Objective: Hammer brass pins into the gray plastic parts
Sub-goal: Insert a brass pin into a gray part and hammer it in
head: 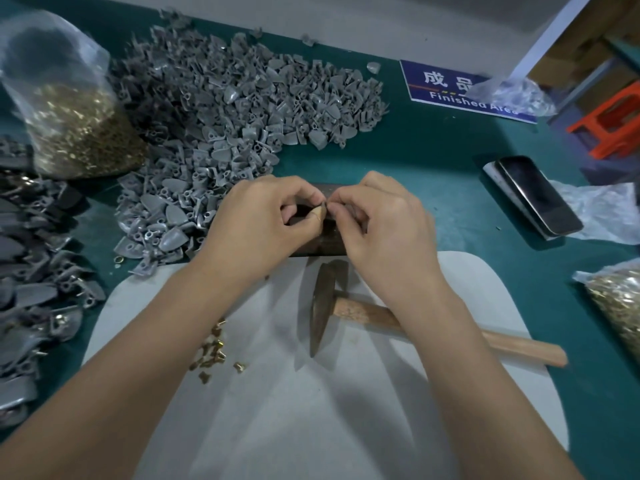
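Note:
My left hand (263, 216) and my right hand (377, 220) meet fingertip to fingertip over a dark metal block (329, 244). Between them they pinch a small gray plastic part (323, 206); most of it is hidden by the fingers, and whether a pin sits in it I cannot tell. A hammer (323, 306) with a wooden handle lies on the white cloth (311, 410) just below my right wrist. Loose brass pins (213, 348) lie scattered on the cloth by my left forearm. A big heap of gray plastic parts (235, 109) fills the table behind my hands.
A clear bag of brass pins (76, 133) stands at the far left, another bag (620, 306) at the right edge. Darker gray parts (31, 271) pile up at left. Two phones (536, 195) lie at right, behind them a blue "Finished Area" sign (446, 84) and an orange stool (613, 126).

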Demonstrator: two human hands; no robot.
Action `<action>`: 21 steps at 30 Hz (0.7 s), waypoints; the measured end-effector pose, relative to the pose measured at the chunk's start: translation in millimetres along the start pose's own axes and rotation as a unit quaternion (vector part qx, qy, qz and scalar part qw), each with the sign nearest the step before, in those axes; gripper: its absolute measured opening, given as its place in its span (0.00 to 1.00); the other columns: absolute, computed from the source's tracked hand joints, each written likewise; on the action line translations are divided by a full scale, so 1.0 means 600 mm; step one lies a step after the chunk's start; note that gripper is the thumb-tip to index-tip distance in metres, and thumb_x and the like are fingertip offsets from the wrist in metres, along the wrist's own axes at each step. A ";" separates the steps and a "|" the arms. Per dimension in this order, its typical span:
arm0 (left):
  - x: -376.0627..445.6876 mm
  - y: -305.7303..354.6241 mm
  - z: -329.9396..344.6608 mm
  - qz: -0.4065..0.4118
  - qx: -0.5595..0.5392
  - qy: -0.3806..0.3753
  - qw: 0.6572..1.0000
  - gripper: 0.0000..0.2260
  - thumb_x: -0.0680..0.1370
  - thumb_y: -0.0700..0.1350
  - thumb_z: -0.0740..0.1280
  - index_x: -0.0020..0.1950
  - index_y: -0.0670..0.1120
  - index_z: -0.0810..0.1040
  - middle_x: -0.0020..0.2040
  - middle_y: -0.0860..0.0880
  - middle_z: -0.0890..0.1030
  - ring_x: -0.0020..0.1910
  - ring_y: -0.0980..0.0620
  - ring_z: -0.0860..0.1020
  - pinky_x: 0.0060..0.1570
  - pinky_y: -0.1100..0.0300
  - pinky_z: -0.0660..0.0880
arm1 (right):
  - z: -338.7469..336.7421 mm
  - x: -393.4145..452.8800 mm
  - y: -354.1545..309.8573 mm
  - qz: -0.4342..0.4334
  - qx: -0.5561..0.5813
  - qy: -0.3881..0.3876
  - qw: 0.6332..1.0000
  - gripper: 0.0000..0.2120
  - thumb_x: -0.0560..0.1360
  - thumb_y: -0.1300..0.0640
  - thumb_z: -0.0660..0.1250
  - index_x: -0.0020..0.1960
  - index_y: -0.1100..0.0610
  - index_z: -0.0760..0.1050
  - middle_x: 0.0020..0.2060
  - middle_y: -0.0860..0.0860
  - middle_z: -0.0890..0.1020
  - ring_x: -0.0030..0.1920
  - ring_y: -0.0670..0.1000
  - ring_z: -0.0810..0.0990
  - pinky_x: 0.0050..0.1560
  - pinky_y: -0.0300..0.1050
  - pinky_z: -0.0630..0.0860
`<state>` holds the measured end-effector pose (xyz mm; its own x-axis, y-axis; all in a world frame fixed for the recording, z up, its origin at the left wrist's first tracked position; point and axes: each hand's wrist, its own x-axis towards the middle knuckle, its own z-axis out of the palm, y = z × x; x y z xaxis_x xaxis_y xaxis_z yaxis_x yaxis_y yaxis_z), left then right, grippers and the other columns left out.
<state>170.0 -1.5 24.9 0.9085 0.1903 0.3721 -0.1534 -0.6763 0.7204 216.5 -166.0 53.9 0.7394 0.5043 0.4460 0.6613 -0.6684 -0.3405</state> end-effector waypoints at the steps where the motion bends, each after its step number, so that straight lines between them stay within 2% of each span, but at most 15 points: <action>1: 0.001 -0.001 -0.001 0.000 0.001 -0.002 1.000 0.03 0.75 0.49 0.73 0.48 0.54 0.84 0.31 0.50 0.74 0.31 0.54 0.70 0.34 0.58 0.68 | 0.000 -0.002 -0.004 0.000 -0.014 0.010 1.000 0.04 0.78 0.55 0.70 0.49 0.50 0.84 0.39 0.42 0.69 0.44 0.50 0.75 0.33 0.42 0.61; 3: 0.001 -0.002 -0.002 0.010 0.007 -0.004 1.000 0.03 0.75 0.49 0.73 0.48 0.54 0.84 0.29 0.52 0.72 0.31 0.54 0.70 0.34 0.59 0.67 | 0.003 -0.007 -0.008 0.016 -0.020 0.017 1.000 0.04 0.79 0.54 0.70 0.48 0.49 0.84 0.39 0.42 0.68 0.41 0.46 0.72 0.31 0.38 0.57; 5: 0.002 -0.002 -0.004 0.022 0.012 -0.001 1.000 0.03 0.75 0.50 0.73 0.47 0.54 0.85 0.27 0.53 0.69 0.32 0.53 0.71 0.35 0.60 0.65 | 0.006 -0.009 -0.004 0.048 0.011 0.011 0.999 0.04 0.78 0.53 0.70 0.47 0.46 0.84 0.36 0.44 0.67 0.39 0.43 0.69 0.31 0.40 0.58; 10: 0.006 -0.001 -0.012 0.058 0.052 0.006 0.997 0.03 0.76 0.53 0.73 0.46 0.56 0.85 0.27 0.55 0.71 0.35 0.57 0.72 0.40 0.57 0.68 | 0.007 -0.008 0.004 0.090 0.068 -0.004 0.994 0.05 0.77 0.51 0.70 0.44 0.45 0.83 0.32 0.46 0.69 0.35 0.48 0.71 0.33 0.45 0.66; 16: 0.004 0.000 -0.010 0.070 0.060 0.010 0.996 0.02 0.76 0.52 0.73 0.47 0.56 0.85 0.27 0.55 0.69 0.35 0.55 0.71 0.42 0.54 0.71 | 0.004 -0.003 0.009 0.110 0.088 -0.030 0.990 0.05 0.77 0.52 0.70 0.43 0.46 0.84 0.30 0.47 0.68 0.35 0.50 0.71 0.35 0.51 0.72; 21: 0.009 0.002 -0.016 0.062 0.061 -0.007 0.996 0.02 0.76 0.53 0.73 0.46 0.56 0.84 0.26 0.54 0.68 0.36 0.55 0.72 0.43 0.55 0.69 | 0.004 -0.003 0.008 0.102 0.103 -0.031 0.989 0.05 0.78 0.54 0.71 0.46 0.47 0.84 0.30 0.45 0.68 0.36 0.47 0.70 0.38 0.49 0.71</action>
<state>171.0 5.5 33.4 0.8909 0.0900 0.4451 -0.2174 -0.7760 0.5921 218.8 -168.9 49.2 0.8627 0.4065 0.3009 0.5038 -0.6383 -0.5821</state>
